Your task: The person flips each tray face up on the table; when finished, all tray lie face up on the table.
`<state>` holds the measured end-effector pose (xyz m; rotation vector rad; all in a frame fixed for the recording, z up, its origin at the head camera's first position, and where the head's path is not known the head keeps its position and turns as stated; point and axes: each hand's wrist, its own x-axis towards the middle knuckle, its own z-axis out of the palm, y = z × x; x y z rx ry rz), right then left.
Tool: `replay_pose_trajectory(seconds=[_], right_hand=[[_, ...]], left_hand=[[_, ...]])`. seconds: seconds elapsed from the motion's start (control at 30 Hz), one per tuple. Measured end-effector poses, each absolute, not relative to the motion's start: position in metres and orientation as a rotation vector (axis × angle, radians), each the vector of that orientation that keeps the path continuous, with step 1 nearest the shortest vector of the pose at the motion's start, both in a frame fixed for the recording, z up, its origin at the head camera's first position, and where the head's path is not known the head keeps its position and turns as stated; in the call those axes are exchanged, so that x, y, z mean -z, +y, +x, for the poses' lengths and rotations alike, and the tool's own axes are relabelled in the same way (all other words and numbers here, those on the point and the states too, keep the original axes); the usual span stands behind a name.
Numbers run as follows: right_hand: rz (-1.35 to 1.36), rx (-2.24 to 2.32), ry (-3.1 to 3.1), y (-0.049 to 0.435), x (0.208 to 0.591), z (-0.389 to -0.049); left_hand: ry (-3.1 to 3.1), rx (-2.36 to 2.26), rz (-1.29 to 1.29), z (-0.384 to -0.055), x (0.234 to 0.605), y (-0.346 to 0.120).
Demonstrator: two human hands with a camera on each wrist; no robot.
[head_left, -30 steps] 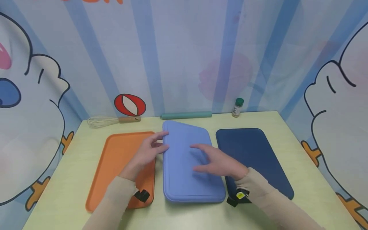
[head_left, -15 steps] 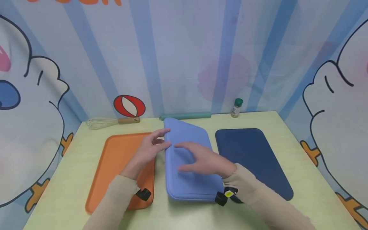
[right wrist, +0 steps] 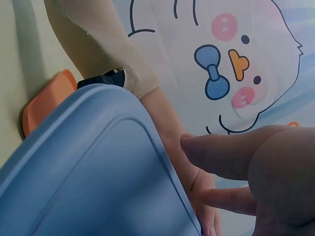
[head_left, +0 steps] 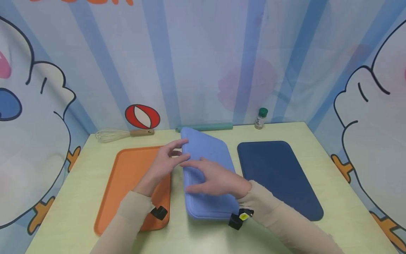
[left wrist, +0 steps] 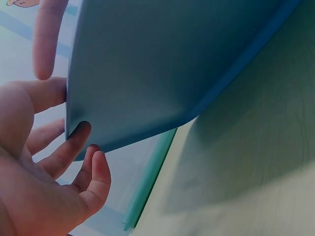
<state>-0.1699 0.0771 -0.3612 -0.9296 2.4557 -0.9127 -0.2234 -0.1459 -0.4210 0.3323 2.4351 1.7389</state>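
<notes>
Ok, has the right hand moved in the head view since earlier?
Yes, the right hand has moved left, away from the dark blue tray and toward the left hand.

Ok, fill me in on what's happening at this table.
A person's left hand grips the left edge of a light blue tray, tilted with that edge up above the table. The right hand reaches over it, open, near the same edge. An orange tray lies to the left and a dark blue tray to the right.
</notes>
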Motion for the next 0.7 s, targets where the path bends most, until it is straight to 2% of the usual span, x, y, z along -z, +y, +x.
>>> replay_pose_trajectory(seconds=[0.7], right_hand=[[-0.950, 0.856, 2.484, 0.067, 0.352, -0.164]], left_hand=[[2.467, -1.812, 0.332, -0.219, 0.406, -0.137]])
